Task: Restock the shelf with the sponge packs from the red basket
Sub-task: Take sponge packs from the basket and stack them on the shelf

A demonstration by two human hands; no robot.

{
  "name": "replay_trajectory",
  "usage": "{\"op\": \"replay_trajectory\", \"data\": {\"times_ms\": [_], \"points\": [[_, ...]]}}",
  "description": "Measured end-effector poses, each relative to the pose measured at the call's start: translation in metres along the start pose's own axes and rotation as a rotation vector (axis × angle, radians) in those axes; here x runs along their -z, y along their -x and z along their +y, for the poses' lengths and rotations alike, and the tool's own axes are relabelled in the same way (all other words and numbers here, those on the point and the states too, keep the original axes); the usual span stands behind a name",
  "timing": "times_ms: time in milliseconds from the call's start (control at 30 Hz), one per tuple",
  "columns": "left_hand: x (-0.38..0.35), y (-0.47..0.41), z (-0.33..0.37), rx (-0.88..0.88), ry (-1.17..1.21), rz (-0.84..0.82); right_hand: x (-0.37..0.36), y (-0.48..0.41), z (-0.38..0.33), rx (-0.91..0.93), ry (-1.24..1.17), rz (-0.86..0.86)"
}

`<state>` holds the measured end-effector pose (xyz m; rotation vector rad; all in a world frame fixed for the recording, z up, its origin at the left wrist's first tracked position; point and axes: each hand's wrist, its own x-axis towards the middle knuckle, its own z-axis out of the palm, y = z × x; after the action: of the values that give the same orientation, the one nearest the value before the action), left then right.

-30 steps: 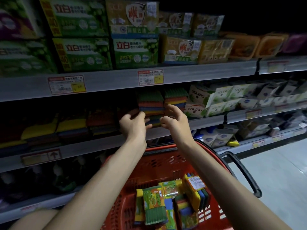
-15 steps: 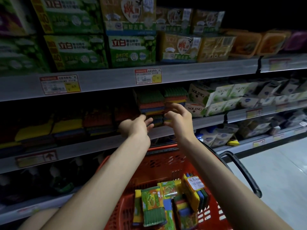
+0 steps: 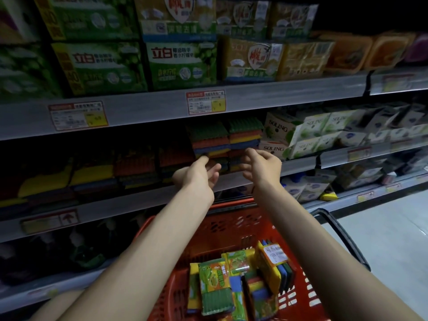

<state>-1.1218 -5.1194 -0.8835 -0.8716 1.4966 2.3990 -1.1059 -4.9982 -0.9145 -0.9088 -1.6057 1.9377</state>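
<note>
Dim supermarket shelving fills the view ahead of you, with the sponge shelf (image 3: 298, 163) at the height of your outstretched arms. Your left hand (image 3: 201, 173) and right hand (image 3: 261, 163) both sit at its front edge, fingers loosely curled and grasping nothing, just in front of the stacked sponges (image 3: 225, 141); whether the fingertips touch that stack is hard to tell in this light. The sponge packs (image 3: 240, 281) you have yet to shelve lie below and behind your hands, in the red basket (image 3: 234, 225) under your forearms. They sit mostly on edge, long sides running toward you. The upright pack with the white label (image 3: 274, 252) is on the right side, so your right hand looks nearer to it; the next reach is probably down and back.
</note>
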Motion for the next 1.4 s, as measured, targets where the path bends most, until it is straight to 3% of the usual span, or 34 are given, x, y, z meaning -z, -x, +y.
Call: {"op": "replay_trajectory", "data": {"times_ms": [600, 700, 900, 1400], "points": [[-0.007, -0.004, -0.004, -0.078, -0.194, 0.002, -0.008, -0.013, -0.002, -0.089, -0.059, 0.051], [-0.008, -0.007, -0.005, -0.095, -0.204, -0.013, -0.009, -0.016, 0.0, -0.099, -0.027, 0.061], [-0.009, -0.004, -0.001, -0.106, -0.205, -0.042, -0.007, -0.015, -0.007, -0.138, -0.182, 0.04], [-0.008, -0.011, -0.007, -0.148, -0.214, -0.027, -0.006, -0.01, -0.004, -0.128, -0.172, 0.015]]}}
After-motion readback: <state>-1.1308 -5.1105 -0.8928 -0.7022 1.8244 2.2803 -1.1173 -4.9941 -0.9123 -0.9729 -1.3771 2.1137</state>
